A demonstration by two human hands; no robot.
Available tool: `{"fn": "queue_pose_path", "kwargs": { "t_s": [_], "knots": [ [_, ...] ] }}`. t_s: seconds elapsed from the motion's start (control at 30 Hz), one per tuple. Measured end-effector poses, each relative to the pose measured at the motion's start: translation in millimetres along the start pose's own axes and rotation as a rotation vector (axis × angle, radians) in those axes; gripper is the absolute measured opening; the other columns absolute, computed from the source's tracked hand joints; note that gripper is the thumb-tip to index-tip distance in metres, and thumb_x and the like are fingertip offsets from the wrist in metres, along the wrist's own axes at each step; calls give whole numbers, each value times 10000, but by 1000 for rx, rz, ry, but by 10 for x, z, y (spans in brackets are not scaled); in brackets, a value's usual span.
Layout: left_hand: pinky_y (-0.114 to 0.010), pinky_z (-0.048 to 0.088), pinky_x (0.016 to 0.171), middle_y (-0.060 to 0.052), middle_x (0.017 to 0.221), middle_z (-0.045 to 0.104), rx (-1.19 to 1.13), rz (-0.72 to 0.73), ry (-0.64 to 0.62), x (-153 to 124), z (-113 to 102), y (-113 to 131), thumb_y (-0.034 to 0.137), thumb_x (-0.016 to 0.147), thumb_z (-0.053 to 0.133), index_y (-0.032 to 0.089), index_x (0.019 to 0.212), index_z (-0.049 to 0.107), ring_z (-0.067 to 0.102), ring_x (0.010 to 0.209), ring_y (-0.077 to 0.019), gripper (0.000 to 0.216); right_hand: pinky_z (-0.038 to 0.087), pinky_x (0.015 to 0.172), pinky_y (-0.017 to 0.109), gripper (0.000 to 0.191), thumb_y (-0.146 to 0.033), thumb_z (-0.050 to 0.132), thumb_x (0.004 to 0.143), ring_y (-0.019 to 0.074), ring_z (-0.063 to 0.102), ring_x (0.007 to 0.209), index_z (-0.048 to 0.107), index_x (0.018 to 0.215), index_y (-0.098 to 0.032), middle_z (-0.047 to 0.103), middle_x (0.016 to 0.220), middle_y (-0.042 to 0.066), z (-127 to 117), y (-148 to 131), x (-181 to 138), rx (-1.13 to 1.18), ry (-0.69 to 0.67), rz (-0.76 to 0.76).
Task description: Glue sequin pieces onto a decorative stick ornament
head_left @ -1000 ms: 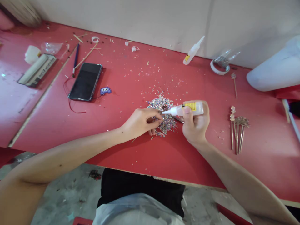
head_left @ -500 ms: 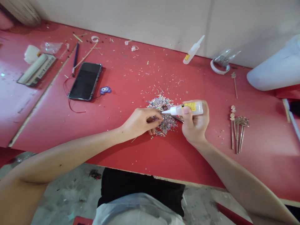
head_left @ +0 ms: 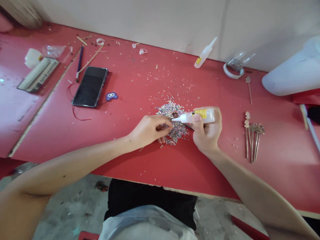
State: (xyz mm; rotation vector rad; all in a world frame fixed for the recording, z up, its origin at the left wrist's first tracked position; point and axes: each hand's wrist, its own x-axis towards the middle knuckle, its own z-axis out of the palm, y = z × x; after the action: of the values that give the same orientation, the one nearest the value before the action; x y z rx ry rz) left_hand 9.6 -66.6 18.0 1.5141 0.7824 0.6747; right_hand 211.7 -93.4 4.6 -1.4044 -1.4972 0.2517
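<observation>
My right hand (head_left: 208, 131) is wrapped round a clear glue bottle (head_left: 210, 115) with a yellow label. The bottle lies nearly level, its white nozzle pointing left at my left fingertips. My left hand (head_left: 152, 130) is closed in a pinch over a pile of iridescent flakes (head_left: 175, 135); what it pinches is mostly hidden. A small brown piece (head_left: 175, 114) shows just beyond those fingertips, and a thin stick end (head_left: 142, 149) pokes out below that hand. A dark slender tool (head_left: 189, 126) shows between the flakes and my right hand; whether I hold it is unclear.
Several brown sticks with glittery heads (head_left: 253, 143) lie at the right. A second glue bottle (head_left: 203, 56) and a tape roll (head_left: 233, 71) stand by the wall. A phone (head_left: 90, 87), purple charm (head_left: 111, 96) and knife box (head_left: 38, 75) lie left.
Almost nothing has changed. The whole view has shifted very slightly; both hands and the glue bottle hold the same position over the flakes.
</observation>
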Motion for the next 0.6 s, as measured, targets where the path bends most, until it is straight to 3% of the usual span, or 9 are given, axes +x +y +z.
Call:
{"fn": "queue_pose_path", "kwargs": {
  "t_s": [0.4, 0.6],
  "knots": [
    [-122, 577, 479, -59, 904, 667, -8, 6, 4, 2, -5, -10, 183, 851, 580, 109, 854, 640, 669, 518, -68, 95, 506, 511, 364, 185, -457, 551, 903, 224, 653, 701, 563, 967, -284, 632, 785, 51, 6, 98, -31, 42, 25, 46],
    [-118, 575, 477, -57, 917, 659, -7, 5, 3, 0, -6, -15, 161, 846, 582, 106, 850, 642, 670, 518, -66, 81, 514, 561, 382, 165, -441, 563, 902, 211, 642, 683, 564, 954, -284, 637, 820, 54, 1, 62, -20, 24, 41, 22]
  ]
}}
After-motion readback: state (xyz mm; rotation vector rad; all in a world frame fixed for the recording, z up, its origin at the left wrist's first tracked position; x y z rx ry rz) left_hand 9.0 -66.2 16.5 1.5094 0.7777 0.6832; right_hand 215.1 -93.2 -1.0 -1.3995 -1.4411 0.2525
